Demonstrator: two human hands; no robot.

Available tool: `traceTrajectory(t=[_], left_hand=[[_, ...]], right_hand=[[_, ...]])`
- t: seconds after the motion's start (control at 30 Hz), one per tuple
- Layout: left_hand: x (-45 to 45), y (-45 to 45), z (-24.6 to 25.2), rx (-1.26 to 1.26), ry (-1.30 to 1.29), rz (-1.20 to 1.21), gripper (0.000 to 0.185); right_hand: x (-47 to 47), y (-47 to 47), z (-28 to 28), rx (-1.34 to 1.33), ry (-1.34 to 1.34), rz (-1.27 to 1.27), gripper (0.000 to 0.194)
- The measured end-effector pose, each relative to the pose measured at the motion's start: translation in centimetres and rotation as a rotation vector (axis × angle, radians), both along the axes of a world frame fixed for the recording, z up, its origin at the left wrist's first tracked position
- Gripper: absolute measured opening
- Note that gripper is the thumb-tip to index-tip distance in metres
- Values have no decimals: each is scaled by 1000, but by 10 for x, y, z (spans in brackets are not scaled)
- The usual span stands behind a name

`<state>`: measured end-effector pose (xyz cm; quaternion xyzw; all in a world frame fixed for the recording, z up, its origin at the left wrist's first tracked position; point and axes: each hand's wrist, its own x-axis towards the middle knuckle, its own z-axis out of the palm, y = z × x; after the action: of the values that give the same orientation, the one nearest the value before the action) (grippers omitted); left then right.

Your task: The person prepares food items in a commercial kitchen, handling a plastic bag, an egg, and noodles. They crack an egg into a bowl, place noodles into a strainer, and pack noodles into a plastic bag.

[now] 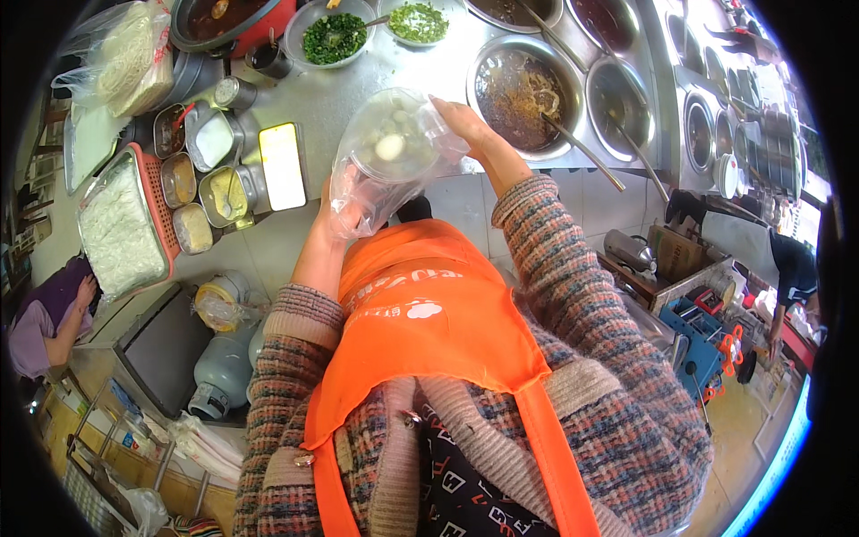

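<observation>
Between my hands is a clear plastic bag (419, 164) around a round see-through container (396, 173). Something pale and round, perhaps an egg, shows inside it with other food blurred by the plastic. My left hand (345, 198) grips the bag's near left side, its fingers partly behind the film. On the far right side, my right hand (462, 126) holds the bag's edge. Both are above the front edge of the steel counter (315, 101).
A steel pot of dark broth (517, 97) with a ladle stands right of my hands. Left are a lit phone (282, 168), seasoning tins (225, 194) and a red basket (151, 201). Bowls of chopped greens (335, 37) sit beyond. People work at both sides; gas cylinders (225, 366) stand below.
</observation>
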<state>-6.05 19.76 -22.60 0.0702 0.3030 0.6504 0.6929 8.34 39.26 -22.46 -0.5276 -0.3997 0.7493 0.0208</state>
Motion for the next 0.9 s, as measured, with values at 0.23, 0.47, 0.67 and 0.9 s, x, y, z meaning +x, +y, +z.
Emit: traceTrajectory(t=[0.23,0.47,0.67,0.9], left_hand=[[-13,10,4,102,1242,-105,44],[-21,8,-2,-487,534,-106,39],[-34,-126,9,-584,982,528,24],[-47,-532,32,-1361,889,1157,14]], right_hand=[[-6,6,-12,205,158,75,55],[-9,3,3,513,-438,267,52],[-19,-18,117,1214,-150,-8,41],[-106,-129,162,1332,416,568,29]])
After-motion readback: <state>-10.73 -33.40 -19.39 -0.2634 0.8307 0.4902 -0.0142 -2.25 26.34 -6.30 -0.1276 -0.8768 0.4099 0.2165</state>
